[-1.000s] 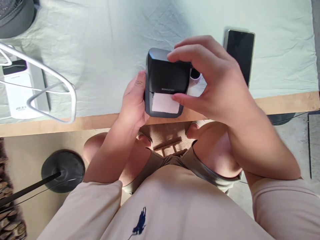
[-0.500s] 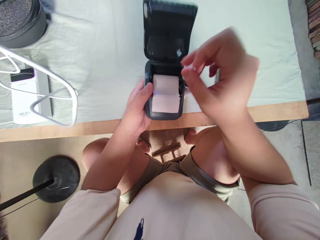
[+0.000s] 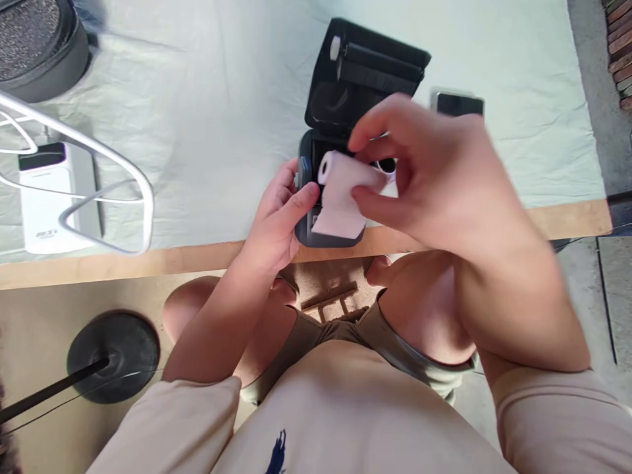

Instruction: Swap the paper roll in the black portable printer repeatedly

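My feed shows pale cloth (image 3: 212,131) over the wood-edged table (image 3: 197,259), bricks (image 3: 620,56) at upper right. Mid-frame, the left hand (image 3: 281,217) grips the open printer (image 3: 330,105) while the right hand (image 3: 429,174) pinches its tilted paper roll (image 3: 345,181). Lettering (image 3: 47,234) on the power bank (image 3: 54,210), frame left, is too blurred.

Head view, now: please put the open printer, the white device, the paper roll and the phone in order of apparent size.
Largest to smallest:
Open printer
White device
Paper roll with its loose strip
Phone, judged by its visible part only; the right hand hides the rest.
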The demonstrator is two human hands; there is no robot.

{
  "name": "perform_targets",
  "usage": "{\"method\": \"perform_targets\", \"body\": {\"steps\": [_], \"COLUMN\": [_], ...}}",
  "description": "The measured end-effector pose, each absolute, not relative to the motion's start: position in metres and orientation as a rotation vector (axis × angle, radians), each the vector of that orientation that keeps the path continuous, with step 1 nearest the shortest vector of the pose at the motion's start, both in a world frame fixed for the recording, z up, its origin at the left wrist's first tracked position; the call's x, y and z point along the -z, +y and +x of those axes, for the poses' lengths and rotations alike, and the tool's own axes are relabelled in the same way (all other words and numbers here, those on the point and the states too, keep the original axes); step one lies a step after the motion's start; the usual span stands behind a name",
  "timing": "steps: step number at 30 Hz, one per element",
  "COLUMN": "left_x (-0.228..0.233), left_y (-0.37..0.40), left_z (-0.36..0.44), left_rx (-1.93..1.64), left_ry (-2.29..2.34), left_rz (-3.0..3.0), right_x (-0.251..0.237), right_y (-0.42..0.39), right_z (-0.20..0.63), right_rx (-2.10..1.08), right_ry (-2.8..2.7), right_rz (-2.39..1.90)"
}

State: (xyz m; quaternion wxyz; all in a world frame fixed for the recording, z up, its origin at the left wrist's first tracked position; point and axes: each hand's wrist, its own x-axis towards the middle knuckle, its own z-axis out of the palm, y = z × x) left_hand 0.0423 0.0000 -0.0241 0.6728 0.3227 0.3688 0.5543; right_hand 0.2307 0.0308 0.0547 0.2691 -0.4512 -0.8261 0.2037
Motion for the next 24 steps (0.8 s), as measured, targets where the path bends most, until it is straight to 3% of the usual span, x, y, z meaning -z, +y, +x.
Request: {"method": "perform_targets", "body": {"steps": [5,9,18,24], "left_x": [0.021,0.020,0.022,0.019], "left_y": [0.000,0.002,0.006,0.004], "left_z": [0.042,0.040,0.039,0.039], "left_rx": [-1.238,-1.253,-1.261,-1.257], "left_ry": [0.816,0.798,0.796,0.841], "left_rz": [0.691,0.666,0.731,0.720], "right_x": [-0.045,-0.012,0.005,0.000], "right_y": [0.051,0.077,0.081,0.081], "right_z": [0.259,0.274,0.298,0.299], "right_rx": [-0.994,-1.165,-0.410,-0.245], "right_ry": [-1.422,-1.275,-1.919,-1.969], "right_rz": [-1.056,-1.209,-1.375,-1.370]}}
